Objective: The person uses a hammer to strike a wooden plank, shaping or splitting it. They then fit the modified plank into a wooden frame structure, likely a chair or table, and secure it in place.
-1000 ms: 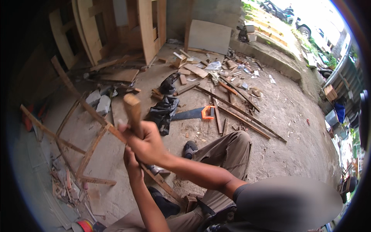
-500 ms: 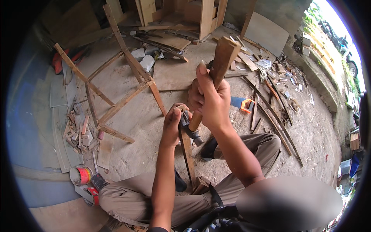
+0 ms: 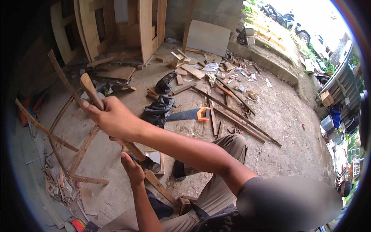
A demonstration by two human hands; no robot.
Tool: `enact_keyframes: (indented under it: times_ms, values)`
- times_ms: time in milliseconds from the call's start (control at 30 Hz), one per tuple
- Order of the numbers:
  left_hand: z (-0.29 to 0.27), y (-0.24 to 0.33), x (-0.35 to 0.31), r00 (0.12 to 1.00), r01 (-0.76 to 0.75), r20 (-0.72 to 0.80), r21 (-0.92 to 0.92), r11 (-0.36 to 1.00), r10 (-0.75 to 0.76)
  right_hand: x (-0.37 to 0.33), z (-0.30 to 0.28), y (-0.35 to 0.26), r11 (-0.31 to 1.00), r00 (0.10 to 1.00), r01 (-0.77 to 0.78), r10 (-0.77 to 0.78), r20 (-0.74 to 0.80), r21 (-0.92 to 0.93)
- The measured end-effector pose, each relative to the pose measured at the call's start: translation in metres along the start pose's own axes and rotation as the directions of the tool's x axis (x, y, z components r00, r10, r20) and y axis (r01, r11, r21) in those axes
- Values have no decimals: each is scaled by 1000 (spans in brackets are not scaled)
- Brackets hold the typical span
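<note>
My right hand (image 3: 118,118) is wrapped round the wooden handle of a hammer (image 3: 152,165). The handle slants up to the left past my fist, and the dark metal head points down beside my left hand (image 3: 133,168). A narrow wooden strip (image 3: 160,188) slopes from under the hammer head towards my lap. My left hand is closed at its upper end, thumb up, with most of its fingers hidden. Whether the head touches the strip I cannot tell. Short wood pieces (image 3: 185,205) lie at the strip's lower end, between my legs.
A wooden chair-like frame (image 3: 82,152) stands at the left, near a pile of offcuts (image 3: 63,187). Beyond my right knee lie a handsaw (image 3: 185,115), black plastic bags (image 3: 159,110) and long wooden strips (image 3: 239,120). Wood scraps (image 3: 193,70) cover the floor farther off.
The view has turned right, so the frame sits farther left. My right hand has tipped the hammer handle over to the left. My left hand still grips the strip's end.
</note>
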State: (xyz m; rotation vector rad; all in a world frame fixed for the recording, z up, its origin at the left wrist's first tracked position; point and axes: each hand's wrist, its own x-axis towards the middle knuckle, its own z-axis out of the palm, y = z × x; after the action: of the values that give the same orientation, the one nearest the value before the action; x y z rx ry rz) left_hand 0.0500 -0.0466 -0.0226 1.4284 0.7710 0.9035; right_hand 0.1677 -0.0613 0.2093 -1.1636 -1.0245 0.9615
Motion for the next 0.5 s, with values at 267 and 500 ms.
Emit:
enact_keyframes:
  times_ms: [267, 500]
  values:
    - [33, 46, -6, 989, 115, -61, -235, 965, -133, 34, -9, 18, 968, 971, -237, 233, 49, 78]
    - [22, 10, 0, 996, -37, 68, -274, 961, 58, 24, -27, 9, 978, 980, -174, 161, 119, 118]
